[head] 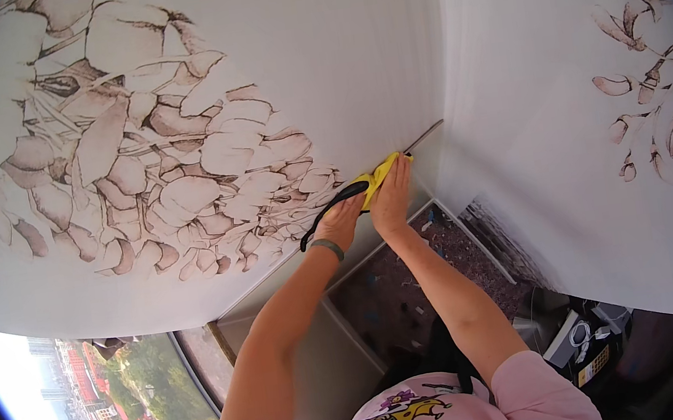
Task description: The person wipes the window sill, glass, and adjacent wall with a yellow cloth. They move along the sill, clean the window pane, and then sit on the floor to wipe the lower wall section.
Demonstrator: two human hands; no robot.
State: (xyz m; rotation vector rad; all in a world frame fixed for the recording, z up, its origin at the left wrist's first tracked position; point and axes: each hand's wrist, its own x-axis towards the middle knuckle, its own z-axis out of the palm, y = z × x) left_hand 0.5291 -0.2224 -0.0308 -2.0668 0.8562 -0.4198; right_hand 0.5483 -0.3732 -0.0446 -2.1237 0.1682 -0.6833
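My left hand [341,221], with a dark band at the wrist, grips the lower part of a yellow object [378,176] with a curved black handle or strap. My right hand [391,197] is closed over its upper end, the fingers straight and side by side. What kind of object it is, I cannot tell. It lies against the lower part of a wall covering [357,80] printed with brown flowers and leaves. A thin dark edge [425,136] runs from its tip towards the wall corner.
Wallpaper with a leaf print [554,117] hangs on the right wall, its lower end loose. Light skirting tiles [270,289] line the wall foot. The dark floor [387,305] has scattered scraps. Cables and boxes [576,338] lie at lower right, and a window [137,389] is at lower left.
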